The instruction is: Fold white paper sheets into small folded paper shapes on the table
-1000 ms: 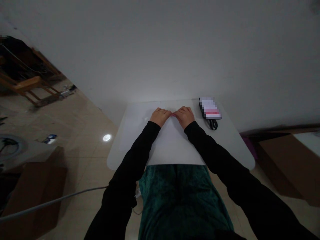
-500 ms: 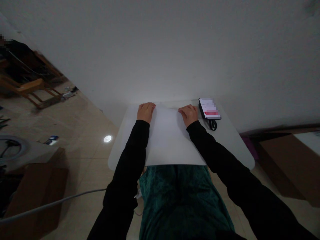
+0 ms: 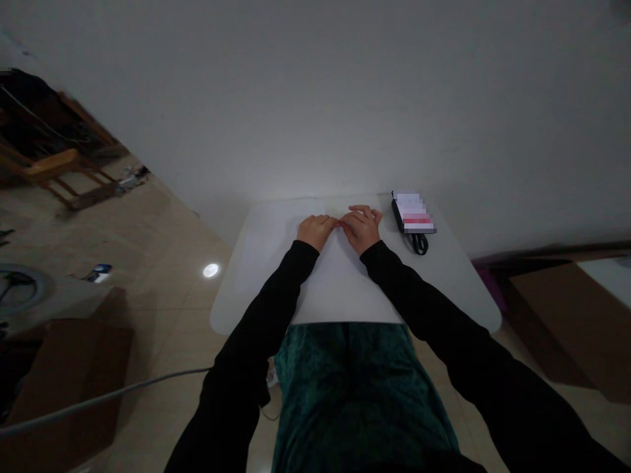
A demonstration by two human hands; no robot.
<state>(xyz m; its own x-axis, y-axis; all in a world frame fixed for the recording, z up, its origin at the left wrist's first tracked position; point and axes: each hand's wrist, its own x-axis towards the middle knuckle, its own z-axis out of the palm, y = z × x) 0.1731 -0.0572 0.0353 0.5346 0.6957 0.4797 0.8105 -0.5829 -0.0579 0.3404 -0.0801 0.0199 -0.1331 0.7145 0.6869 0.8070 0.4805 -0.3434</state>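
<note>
A white paper sheet [image 3: 340,282] lies on a white table [image 3: 453,282] in front of me. My left hand [image 3: 315,230] and my right hand [image 3: 362,226] meet at the middle of the sheet's far edge, fingertips touching each other. Both hands have their fingers curled down and pressed onto the paper there. What lies under the fingertips is hidden. Black sleeves cover both arms, and green cloth covers my lap below the table's near edge.
A phone [image 3: 413,211] with a lit screen lies at the table's far right, a black cord [image 3: 419,244] beside it. The table stands against a white wall. Brown boxes stand on the floor left [image 3: 73,368] and right [image 3: 566,315]. A grey cable [image 3: 98,397] crosses the floor.
Half a second ago my hands were apart at the sheet's far corners. They have come back together at the middle of the far edge, as they were one second ago.
</note>
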